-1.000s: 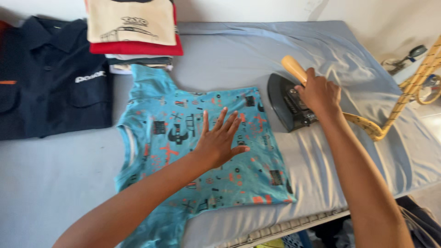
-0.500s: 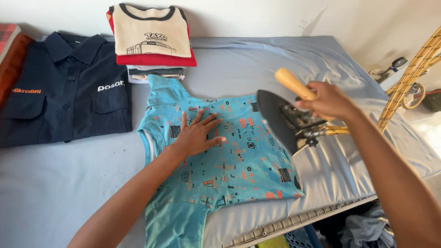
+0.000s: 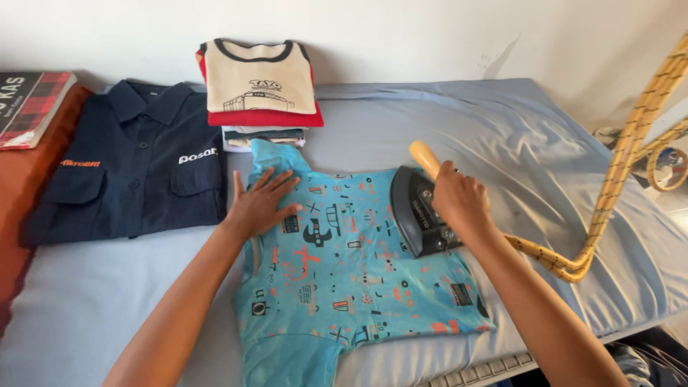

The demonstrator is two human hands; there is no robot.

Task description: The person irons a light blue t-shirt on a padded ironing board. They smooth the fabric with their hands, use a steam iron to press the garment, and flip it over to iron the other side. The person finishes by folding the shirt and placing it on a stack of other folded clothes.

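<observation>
Blue tee (image 3: 344, 287) spread flat at frame centre on grey sheet (image 3: 537, 143). Left hand (image 3: 259, 203) splayed open, pressing its upper-left edge, gripping nothing. Right hand (image 3: 460, 202) closed round handle of iron (image 3: 423, 215), set on upper-right part. Judged mid-press: lower half apparently not yet ironed. Folded stack (image 3: 259, 89) at top.

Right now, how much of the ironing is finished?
Some looks done: a stack of folded clothes sits by the wall, and a dark blue shirt lies flat beside it. In hand is the light blue patterned shirt: the left hand presses it flat while the right hand holds the black iron on its right side. The rest of that shirt is left, then folding.
</observation>
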